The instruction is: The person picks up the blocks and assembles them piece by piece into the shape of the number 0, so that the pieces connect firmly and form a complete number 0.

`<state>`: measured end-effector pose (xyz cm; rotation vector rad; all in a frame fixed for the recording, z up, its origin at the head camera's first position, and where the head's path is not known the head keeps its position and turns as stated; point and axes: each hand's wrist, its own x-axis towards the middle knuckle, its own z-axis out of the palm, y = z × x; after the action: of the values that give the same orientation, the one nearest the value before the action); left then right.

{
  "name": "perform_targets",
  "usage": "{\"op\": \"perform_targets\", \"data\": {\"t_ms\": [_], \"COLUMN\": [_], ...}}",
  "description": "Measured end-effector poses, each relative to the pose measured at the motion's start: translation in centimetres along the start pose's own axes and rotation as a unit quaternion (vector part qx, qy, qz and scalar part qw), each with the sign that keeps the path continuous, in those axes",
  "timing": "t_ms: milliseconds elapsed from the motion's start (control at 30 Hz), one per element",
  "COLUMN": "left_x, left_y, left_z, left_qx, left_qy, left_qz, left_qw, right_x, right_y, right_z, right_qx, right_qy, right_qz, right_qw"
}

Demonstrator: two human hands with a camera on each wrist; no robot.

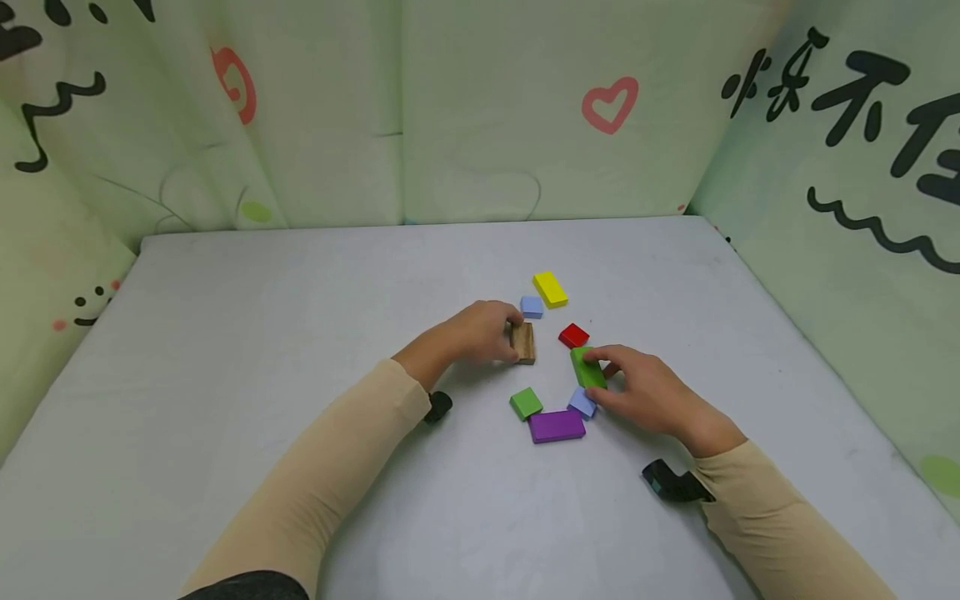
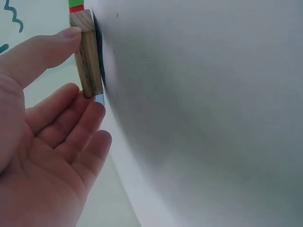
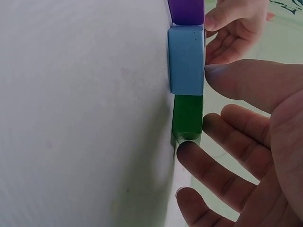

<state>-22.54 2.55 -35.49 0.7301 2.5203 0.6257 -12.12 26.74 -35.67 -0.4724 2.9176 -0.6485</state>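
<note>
My left hand (image 1: 483, 332) holds a brown wooden block (image 1: 523, 343) at the left of a loose ring of coloured blocks. In the left wrist view its thumb is on one end of the wooden block (image 2: 88, 52) and its fingertips at the other. Across the ring, my right hand (image 1: 637, 387) holds a long green block (image 1: 587, 368), fingers at its far end and thumb at its near end. The thumb tip is also against a light blue block (image 3: 187, 59), which abuts the green one. A red block (image 1: 573, 335) sits just beyond the green block.
A purple block (image 1: 557, 427) and a square green block (image 1: 527, 403) lie at the near side of the ring. Farther back are a second light blue block (image 1: 532, 307) and a yellow block (image 1: 551, 289). Patterned curtains (image 1: 480, 108) hang around the white table (image 1: 262, 350).
</note>
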Motion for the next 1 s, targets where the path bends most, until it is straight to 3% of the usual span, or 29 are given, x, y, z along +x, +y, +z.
{"op": "perform_targets", "data": {"t_ms": [1000], "left_x": [-1.1], "left_y": [-0.7], "left_z": [-0.2], "left_qx": [-0.005], "left_qy": [0.004], "left_qz": [0.024], "left_qw": [0.9997], "right_x": [0.1], "right_y": [0.1], "right_z": [0.1], "right_qx": [-0.002], "right_qy": [0.001], "right_qz": [0.000], "right_qw": [1.0000]}}
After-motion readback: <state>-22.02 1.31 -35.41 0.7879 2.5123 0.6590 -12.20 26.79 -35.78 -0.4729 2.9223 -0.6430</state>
